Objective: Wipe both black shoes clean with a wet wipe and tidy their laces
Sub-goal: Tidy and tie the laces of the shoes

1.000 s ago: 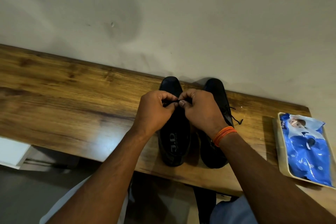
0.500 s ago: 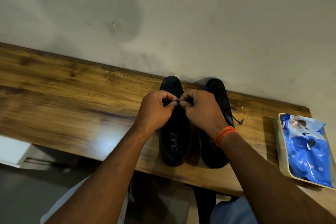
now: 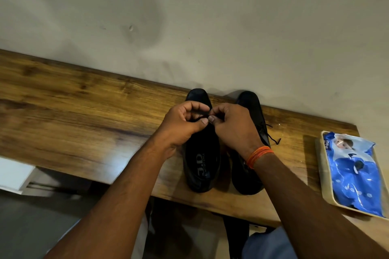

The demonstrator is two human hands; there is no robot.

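With the left hand (image 3: 182, 124) and right hand (image 3: 232, 126) pinching the thin black lace (image 3: 197, 118) over the left shoe (image 3: 201, 153) on the wooden shelf (image 3: 84, 115), a hard tug is risking slipping the half-formed knot.

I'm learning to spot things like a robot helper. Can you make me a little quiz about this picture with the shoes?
1. True or false: both hands are working on the shoe nearer the wipes packet.
2. What are the left hand and right hand pinching? A) a wet wipe B) a lace C) a sock
3. What does the wipes packet lie in?

Key: 1. False, it is the left shoe; the right shoe is nearer the packet. 2. B. 3. A cream tray.
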